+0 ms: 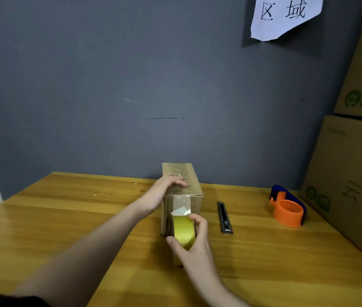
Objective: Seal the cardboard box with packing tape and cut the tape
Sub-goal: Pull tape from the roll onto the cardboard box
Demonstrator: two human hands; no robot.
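Observation:
A narrow cardboard box (195,189) stands on the wooden table (65,218), its long side running away from me. My left hand (164,189) rests flat on the box's top near the front edge, fingers straight. My right hand (194,242) grips a yellow roll of packing tape (183,231) just in front of the box. A clear strip of tape (181,203) runs from the roll up the box's near face to its top edge.
A black utility knife (224,218) lies on the table right of the box. Farther right sits an orange and blue tape dispenser (287,207). Large stacked cardboard cartons (352,169) fill the right side. A grey wall (153,85) stands behind the table.

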